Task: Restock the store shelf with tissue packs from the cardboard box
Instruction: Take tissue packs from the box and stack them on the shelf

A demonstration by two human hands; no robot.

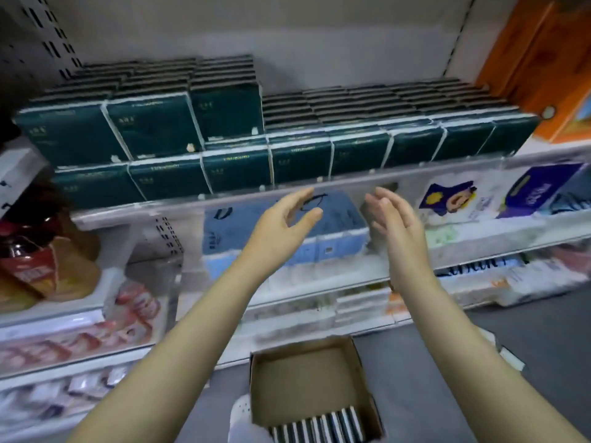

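Nearest, on the grey floor, the open brown cardboard box (pixel 307 378) is mostly bare inside, with only one short row of dark tissue packs (pixel 319 426) standing on edge against its near wall. Above it both forearms reach forward. The left hand (pixel 281 219) and the right hand (pixel 393 219) are empty, with fingers loose and spread and palms turned toward each other, just in front of the clear plastic shelf rail (pixel 415 174). Behind that rail the dark green tissue packs on the shelf (pixel 240 167) fill a full bottom layer, and a second layer (pixel 144 126) is built up only at the left. An orange carton (pixel 550 75) stands at the far right. With nothing held, the step in hand looks like fetching the next batch. To do it well, the person should probably press the remaining row between both palms so the packs stay squared together. The bundle must then be lifted clear over the rail, not dragged across it. It is best set down against the right edge of the raised layer, with faces forward and edges flush, so the upper tier grows evenly rightward.
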